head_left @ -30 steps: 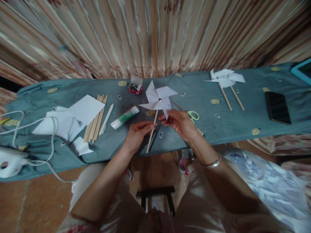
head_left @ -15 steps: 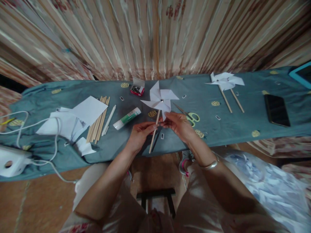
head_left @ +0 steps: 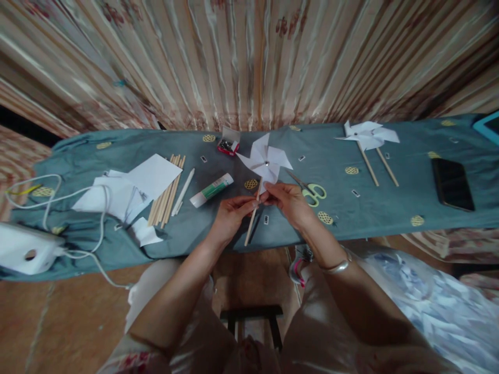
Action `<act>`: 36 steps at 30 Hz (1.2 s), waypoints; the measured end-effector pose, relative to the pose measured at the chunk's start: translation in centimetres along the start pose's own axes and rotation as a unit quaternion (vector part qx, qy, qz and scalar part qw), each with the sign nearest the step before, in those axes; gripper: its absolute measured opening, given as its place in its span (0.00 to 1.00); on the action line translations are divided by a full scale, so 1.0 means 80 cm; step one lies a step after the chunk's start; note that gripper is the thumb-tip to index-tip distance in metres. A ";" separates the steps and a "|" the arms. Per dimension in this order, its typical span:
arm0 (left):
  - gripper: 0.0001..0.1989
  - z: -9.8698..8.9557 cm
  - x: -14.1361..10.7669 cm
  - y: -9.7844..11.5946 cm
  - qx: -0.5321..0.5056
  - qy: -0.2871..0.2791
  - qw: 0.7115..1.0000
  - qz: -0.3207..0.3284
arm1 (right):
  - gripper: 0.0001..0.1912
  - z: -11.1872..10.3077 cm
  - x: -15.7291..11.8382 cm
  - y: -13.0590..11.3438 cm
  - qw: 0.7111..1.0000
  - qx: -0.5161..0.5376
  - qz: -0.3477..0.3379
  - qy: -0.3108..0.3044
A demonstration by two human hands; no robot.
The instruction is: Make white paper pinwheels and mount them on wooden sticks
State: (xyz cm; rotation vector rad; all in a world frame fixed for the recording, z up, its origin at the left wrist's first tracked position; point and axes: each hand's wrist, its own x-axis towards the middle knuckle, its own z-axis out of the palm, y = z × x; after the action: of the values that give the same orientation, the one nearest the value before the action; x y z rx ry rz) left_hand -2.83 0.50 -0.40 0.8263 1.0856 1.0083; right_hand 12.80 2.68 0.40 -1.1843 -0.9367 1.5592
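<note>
A white paper pinwheel [head_left: 257, 162], pinned at its middle with a small metal pin, stands out above the table on a thin wooden stick [head_left: 249, 231]. My left hand [head_left: 233, 217] is closed on the stick, thumb and fingers pinching it below the paper head. Close beside it, my right hand [head_left: 287, 203] pinches at the lowest paper blade, near the stick; its fingertips are partly hidden. Green-handled scissors [head_left: 314, 194] lie just beyond my right hand. A glue stick tube [head_left: 211, 190] and an open red box of pins [head_left: 228, 145] lie to the left of the pinwheel.
Wooden sticks [head_left: 166, 200], a white pen [head_left: 184, 191] and paper sheets [head_left: 152, 174] lie at left, by a white power strip [head_left: 29, 249] with its cable. Two more pinwheels [head_left: 368, 136] and a phone [head_left: 452, 184] lie at right. A plastic bag [head_left: 436, 306] sits below.
The pinwheel's paper blades have turned a little clockwise about the pin. Both hands keep their hold. The whole view has shifted slightly, so the table items appear farther right.
</note>
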 end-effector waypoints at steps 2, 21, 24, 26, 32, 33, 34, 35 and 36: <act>0.14 0.000 -0.001 0.000 0.002 -0.004 1.000 0.002 | 0.27 0.004 0.001 0.001 1.000 -0.002 -0.003 -0.008; 0.14 -0.010 -0.002 0.002 -0.027 0.017 0.999 0.017 | 0.28 0.026 0.006 0.003 0.997 -0.048 -0.062 -0.015; 0.14 -0.011 0.001 0.004 -0.033 0.032 0.999 0.023 | 0.28 0.022 0.004 0.003 0.992 -0.084 -0.094 0.005; 0.14 -0.012 0.003 0.007 -0.047 0.047 0.997 0.033 | 0.27 0.017 0.000 0.004 0.984 -0.132 -0.115 0.020; 0.14 -0.016 0.008 0.014 -0.081 0.082 0.992 0.060 | 0.16 0.004 -0.022 0.011 0.946 -0.287 -0.147 -0.036; 0.14 -0.016 0.008 0.014 -0.082 0.088 0.991 0.062 | 0.15 0.004 -0.026 0.013 0.942 -0.300 -0.145 -0.047; 0.14 -0.016 0.008 0.014 -0.081 0.092 0.990 0.062 | 0.14 0.004 -0.029 0.015 0.939 -0.309 -0.141 -0.054; 0.14 -0.016 0.009 0.014 -0.079 0.096 0.990 0.062 | 0.13 0.004 -0.032 0.017 0.938 -0.314 -0.136 -0.057; 0.14 -0.015 0.009 0.013 -0.076 0.096 0.991 0.061 | 0.13 0.004 -0.034 0.018 0.939 -0.314 -0.131 -0.058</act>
State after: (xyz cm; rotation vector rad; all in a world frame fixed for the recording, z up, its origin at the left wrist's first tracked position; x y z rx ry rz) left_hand -4.17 1.60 0.02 0.6872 1.1152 1.2784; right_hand 12.47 -0.35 -0.17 -1.3304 -1.6802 1.1493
